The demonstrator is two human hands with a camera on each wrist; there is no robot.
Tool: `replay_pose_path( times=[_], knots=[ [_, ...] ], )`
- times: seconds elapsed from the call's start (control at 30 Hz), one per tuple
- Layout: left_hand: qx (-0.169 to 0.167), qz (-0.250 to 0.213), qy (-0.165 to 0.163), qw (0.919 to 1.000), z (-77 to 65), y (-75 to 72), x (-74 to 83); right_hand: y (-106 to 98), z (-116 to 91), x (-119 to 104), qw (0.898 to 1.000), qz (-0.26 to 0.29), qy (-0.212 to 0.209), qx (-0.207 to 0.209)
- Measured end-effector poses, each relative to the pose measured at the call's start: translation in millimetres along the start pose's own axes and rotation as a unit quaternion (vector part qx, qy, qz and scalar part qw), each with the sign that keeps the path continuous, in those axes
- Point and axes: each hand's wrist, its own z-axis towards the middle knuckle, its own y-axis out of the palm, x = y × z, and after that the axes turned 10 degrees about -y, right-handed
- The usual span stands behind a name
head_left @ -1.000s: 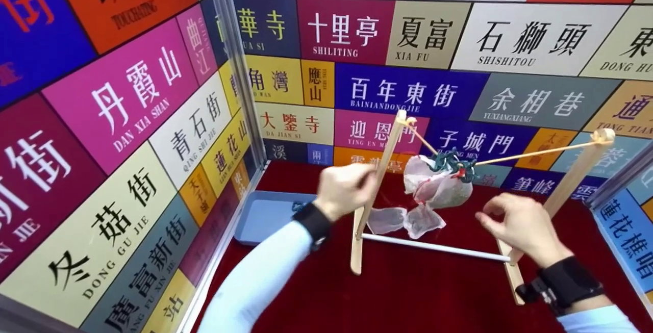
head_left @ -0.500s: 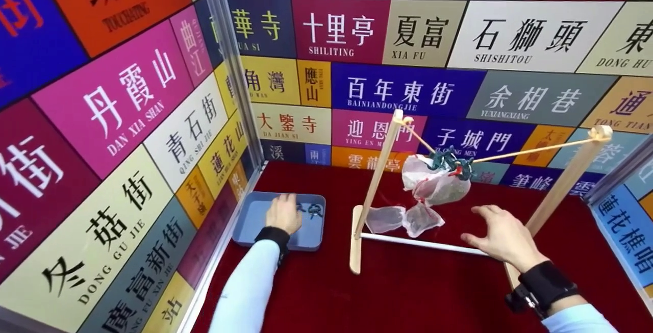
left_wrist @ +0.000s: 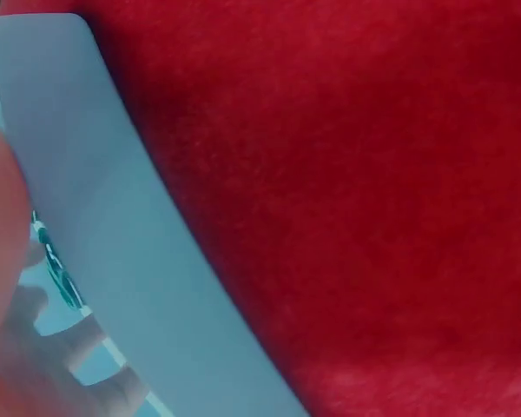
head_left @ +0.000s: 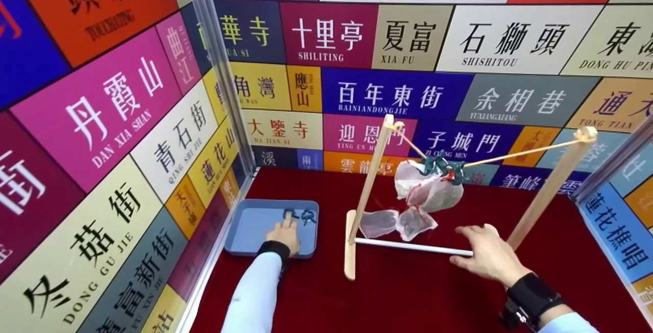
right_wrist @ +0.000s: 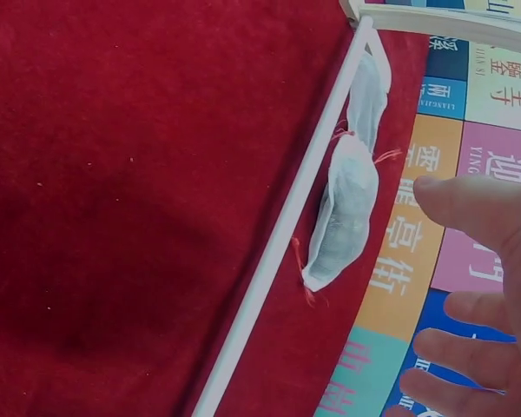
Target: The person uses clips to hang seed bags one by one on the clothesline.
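Note:
My left hand (head_left: 284, 236) is inside the blue tray (head_left: 235, 245), its fingers stretched to a dark green looped piece (head_left: 290, 214). A second green piece (head_left: 308, 216) lies just right of it. In the left wrist view, the tray wall (left_wrist: 139, 217) partly hides the fingers. My right hand (head_left: 492, 254), fingers spread and holding nothing, hovers by the rack's right wooden post (head_left: 548, 195). White mesh pouches (head_left: 441, 195) hang from the rack's cord (head_left: 525, 153), where dark green pieces (head_left: 444, 166) cluster. Two more mesh pouches (head_left: 378, 223) lie on the red cloth.
The wooden rack has a left post (head_left: 368, 185) on a flat foot (head_left: 350, 251). A white rod (head_left: 413, 247) runs low across its front. Panels with printed signs (head_left: 398, 93) enclose the back and left side. Red cloth (head_left: 398, 297) covers the table.
My left hand has moved from the rack's left post down into the tray, then right toward the green pieces. My right hand has shifted slightly left and down, its fingers opening wider.

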Motion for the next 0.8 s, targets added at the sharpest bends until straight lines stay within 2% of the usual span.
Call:
replay_pose_path(
  times=[0.13,0.3,0.4,0.57,0.7,0.8],
  knots=[
    [-0.008,0.017,0.002,0.9998,-7.9,-8.0,3.6,4.7,-2.4,-0.8,1.000,0.000,-0.009,0.000],
    [0.035,0.002,0.006,0.9994,-4.4,-13.0,11.3,5.8,0.0,-1.6,1.000,-0.005,-0.026,0.013],
    [0.057,-0.001,-0.010,0.9983,2.5,-6.2,11.7,6.6,0.4,-4.6,1.000,0.003,-0.026,0.006],
    [0.100,0.001,-0.054,0.9936,-1.4,4.6,5.4,9.7,-2.1,-9.1,1.000,0.014,-0.020,-0.006],
    [0.119,0.002,-0.069,0.9904,-9.1,-0.4,8.3,11.5,-5.5,-7.3,1.000,0.013,-0.026,-0.001],
    [0.110,0.001,-0.070,0.9915,-7.6,-4.0,11.0,12.6,-7.5,-6.3,1.000,0.011,-0.029,0.000]
  ],
)
